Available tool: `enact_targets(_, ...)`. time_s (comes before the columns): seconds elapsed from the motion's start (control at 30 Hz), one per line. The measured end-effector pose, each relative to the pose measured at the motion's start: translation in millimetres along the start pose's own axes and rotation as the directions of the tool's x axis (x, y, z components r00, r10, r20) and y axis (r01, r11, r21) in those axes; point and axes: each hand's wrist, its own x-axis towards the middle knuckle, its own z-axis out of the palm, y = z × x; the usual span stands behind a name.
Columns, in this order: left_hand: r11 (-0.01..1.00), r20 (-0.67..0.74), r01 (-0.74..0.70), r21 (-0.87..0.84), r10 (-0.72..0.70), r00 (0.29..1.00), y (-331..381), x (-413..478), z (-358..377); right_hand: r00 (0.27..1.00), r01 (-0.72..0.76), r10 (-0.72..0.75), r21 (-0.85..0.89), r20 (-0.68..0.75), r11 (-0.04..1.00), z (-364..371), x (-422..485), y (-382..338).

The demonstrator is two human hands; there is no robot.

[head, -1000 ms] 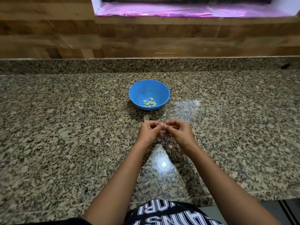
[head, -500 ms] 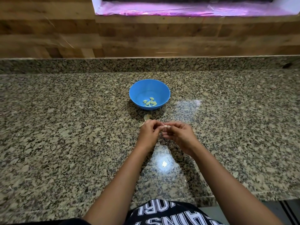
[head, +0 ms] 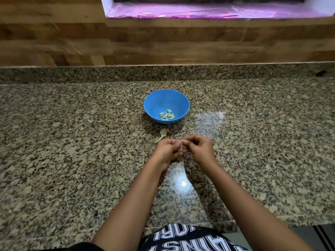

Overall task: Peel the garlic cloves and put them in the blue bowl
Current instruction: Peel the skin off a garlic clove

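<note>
Speckled granite counter (head: 72,142) fills most of the view, with a plank wall (head: 54,42) behind it and a window ledge under pink film (head: 199,13) at 12 o'clock.

Starting leftmost in the working cluster, a pale scrap of garlic skin (head: 162,133) lies on the stone between bowl and hands, apart from both. At 12 o'clock from the hands sits the blue bowl (head: 163,100), upright, with a small heap of peeled cloves (head: 167,115) on its floor toward the near side.

The left hand (head: 167,151) is curled narrow, fingertips turned in to the middle. Between the two hands a small pale garlic clove (head: 182,142) shows, mostly hidden and blurred; how much skin is on it I cannot tell. The right hand (head: 199,149), at 3 o'clock from the clove, is likewise curled, its fingertips pinching the same clove.

Judging by this, peeling is in hand and the drop into the bowl is not yet due.

Risks: the clove is small and likely slick once bared, so a hard squeeze could shoot it out across the polished counter or off the near edge. Loose skin may cling to fingers and ride into the bowl with the clove.
</note>
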Motion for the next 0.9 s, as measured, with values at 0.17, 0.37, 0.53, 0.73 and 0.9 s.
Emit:
enact_targets(0.17, 0.86, -0.143, -0.204, 0.469, 0.301, 0.943, -8, 6, 0, 0.952, -0.303, 0.268, 0.331, 0.147, 0.894, -3, 5, -7)
enact_targets(0.37, 0.843, -0.242, -0.194, 0.502, 0.353, 0.904, -13, 3, -15, 0.93, -0.363, 0.342, 0.197, 0.134, 0.911, 6, 28, -6)
enact_targets(0.53, 0.878, -0.279, -0.19, 0.438, 0.334, 0.9, -16, 5, -30, 0.953, -0.253, 0.277, -0.177, 0.126, 0.951, 26, 45, -9)
enact_targets(0.73, 0.941, -0.271, -0.179, 0.288, 0.259, 0.927, -15, 8, -31, 0.969, -0.214, 0.225, -0.103, 0.1, 0.971, 23, 38, -4)
enact_targets(0.9, 0.947, -0.257, -0.194, 0.255, 0.26, 0.931, -22, 11, -20, 0.966, -0.247, 0.238, 0.081, 0.107, 0.966, 14, 26, 1)
